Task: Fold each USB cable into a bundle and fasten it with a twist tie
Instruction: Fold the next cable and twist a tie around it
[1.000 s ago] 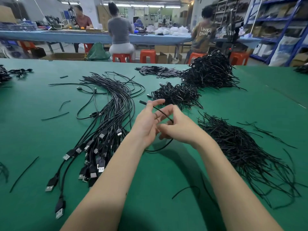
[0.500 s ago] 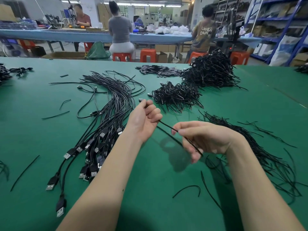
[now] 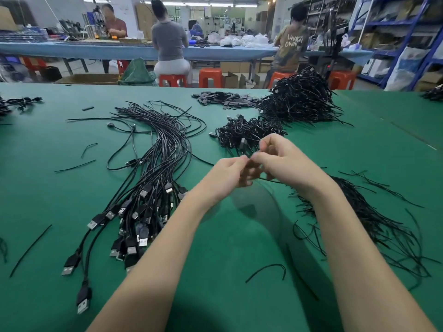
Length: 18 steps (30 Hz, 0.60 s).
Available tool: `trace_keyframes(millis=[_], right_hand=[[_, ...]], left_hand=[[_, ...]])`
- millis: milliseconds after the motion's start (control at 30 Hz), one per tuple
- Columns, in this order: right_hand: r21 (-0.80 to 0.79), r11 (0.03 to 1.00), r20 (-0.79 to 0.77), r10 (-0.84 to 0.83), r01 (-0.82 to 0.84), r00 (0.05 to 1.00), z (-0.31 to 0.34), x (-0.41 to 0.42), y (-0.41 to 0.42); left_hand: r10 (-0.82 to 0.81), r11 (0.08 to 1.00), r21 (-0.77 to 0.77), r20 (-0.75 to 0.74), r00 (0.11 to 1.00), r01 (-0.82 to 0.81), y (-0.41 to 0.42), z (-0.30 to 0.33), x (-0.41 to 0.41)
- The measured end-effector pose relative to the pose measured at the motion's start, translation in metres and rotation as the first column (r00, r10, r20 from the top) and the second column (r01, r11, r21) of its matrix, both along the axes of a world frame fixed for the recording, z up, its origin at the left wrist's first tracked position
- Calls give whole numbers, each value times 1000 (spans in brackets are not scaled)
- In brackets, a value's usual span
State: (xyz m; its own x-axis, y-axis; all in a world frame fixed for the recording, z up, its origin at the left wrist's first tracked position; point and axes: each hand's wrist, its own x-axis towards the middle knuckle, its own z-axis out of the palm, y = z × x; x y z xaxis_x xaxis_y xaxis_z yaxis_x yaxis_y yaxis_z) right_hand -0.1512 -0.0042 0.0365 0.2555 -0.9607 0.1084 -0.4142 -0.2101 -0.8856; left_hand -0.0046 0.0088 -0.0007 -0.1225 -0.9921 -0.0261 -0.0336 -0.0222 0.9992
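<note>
Mid-counter, above the green felt counter (image 3: 72, 200), the left hand (image 3: 225, 174) and right hand (image 3: 285, 161) meet, fingers (image 3: 242, 159) seemingly pinching a thin black USB cable (image 3: 271, 180): light, limp, best gripped at its folds.

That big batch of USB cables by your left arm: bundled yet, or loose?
Loose. The USB cables lie stretched out full length on the green table, plugs fanned toward the near edge, with no twist ties visible around them.
</note>
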Motion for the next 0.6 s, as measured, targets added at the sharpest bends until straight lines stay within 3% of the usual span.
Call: trace_keyframes(millis=[100,167,233,300,400,467,500,600], right_hand=[[135,954,161,247,-269,956,5,8,14],[266,848,198,417,-458,887,2,6,20],[350,782,118,510,-516,852,-3,0,21],[378,794,4,514,-477,858,-9,-5,18],[323,896,-158,369,-306,916,-21,-6,6],[97,987,-407,158,-129,900,-31,-7,-2],[-35,998,-460,35,-58,887,-36,-9,-4],[-292,954,-352,-165,60,921,-44,-15,-8]], left_hand=[[90,995,-29,-160,983,-96,-5,-2,6],[62,998,15,-407,911,-61,-5,0,14],[-2,1000,13,-641,767,13,-4,3,23],[-69,996,-15,-714,696,83,0,7,28],[-154,983,-25,-648,746,182,7,9,27],[-225,964,-18,-579,783,264,12,12,26],[-263,952,-13,-547,795,306,14,13,26],[-406,887,24,-435,804,461,19,16,33]])
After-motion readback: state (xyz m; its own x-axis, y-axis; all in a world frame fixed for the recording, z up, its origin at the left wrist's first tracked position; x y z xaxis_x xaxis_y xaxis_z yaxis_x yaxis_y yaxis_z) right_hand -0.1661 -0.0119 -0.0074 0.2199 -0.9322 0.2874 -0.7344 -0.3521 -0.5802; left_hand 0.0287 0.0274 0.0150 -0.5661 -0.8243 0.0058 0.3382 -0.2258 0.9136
